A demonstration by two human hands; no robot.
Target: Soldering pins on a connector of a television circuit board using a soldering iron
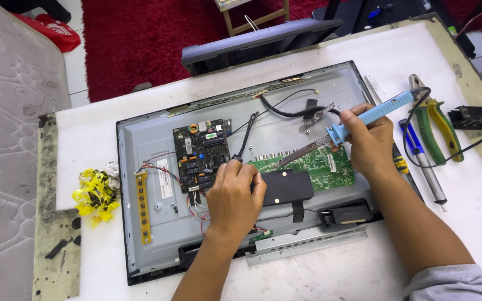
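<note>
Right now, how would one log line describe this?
left hand: on green circuit board | right hand: holds blue soldering iron, tip on board

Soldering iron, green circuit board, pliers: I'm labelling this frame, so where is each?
Soldering iron (372, 114), head view, on its blue handle.
Green circuit board (322, 166), head view, on its bare middle.
Pliers (439, 125), head view, on a green-yellow handle.

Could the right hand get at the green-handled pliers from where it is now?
Probably yes. The pliers lie uncovered on the table just beyond the right hand, but that hand grips the blue soldering iron, whose cord crosses them.
</note>
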